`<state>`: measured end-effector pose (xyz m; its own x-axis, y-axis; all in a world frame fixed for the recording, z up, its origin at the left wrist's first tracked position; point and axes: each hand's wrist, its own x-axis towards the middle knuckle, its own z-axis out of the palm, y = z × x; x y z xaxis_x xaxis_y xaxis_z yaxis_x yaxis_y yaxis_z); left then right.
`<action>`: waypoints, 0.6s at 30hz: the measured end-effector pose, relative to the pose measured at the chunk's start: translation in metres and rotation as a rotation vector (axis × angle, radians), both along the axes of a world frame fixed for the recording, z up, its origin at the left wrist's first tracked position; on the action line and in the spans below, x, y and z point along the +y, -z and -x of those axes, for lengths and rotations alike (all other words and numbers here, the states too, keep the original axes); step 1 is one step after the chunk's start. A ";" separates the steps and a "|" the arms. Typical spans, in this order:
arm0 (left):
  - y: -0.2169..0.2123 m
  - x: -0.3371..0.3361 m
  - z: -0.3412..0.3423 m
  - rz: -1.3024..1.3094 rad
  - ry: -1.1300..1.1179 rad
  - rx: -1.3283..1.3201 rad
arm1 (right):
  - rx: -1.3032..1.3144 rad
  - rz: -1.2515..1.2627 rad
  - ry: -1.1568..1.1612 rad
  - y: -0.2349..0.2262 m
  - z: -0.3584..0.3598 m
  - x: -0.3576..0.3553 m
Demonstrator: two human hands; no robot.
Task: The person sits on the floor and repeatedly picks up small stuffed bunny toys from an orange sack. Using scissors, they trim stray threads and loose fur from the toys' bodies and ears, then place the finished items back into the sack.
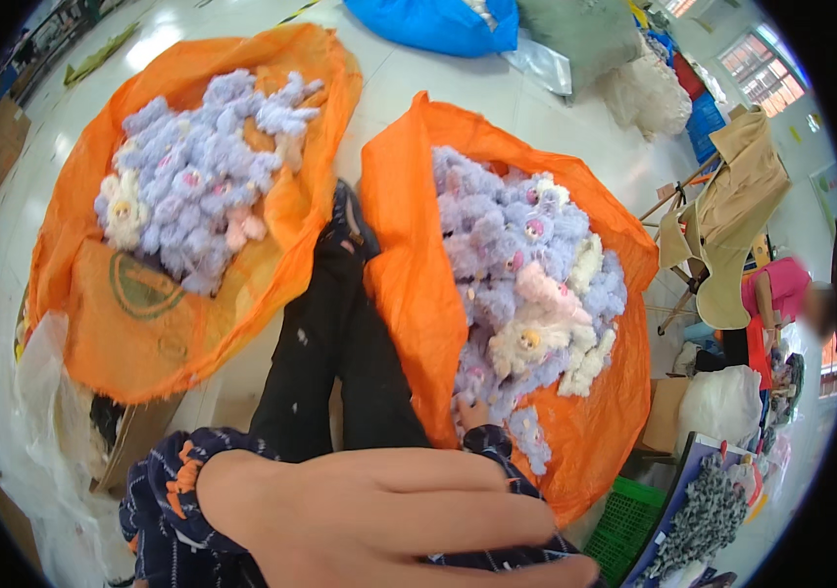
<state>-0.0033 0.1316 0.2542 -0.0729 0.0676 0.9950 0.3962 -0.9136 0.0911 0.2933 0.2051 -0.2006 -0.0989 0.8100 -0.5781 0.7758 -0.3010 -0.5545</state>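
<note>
Toys [528, 299] against fingers [463, 404] of right hand [474, 416]

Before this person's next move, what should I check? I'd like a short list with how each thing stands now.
1. Orange bag at right open: ok.
2. Right hand at the purple plush toys inside it: ok.
3. Right hand's grip on a toy: cannot tell; too little shows.
4. Left hand empty: cannot tell; its palm is hidden.
5. Lower view unobstructed: not ok; the left hand covers much of it.
</note>
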 end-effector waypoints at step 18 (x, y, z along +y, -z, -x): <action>-0.020 -0.195 -0.033 0.434 0.938 -0.428 | 0.356 -1.118 -0.088 -0.269 0.047 -0.038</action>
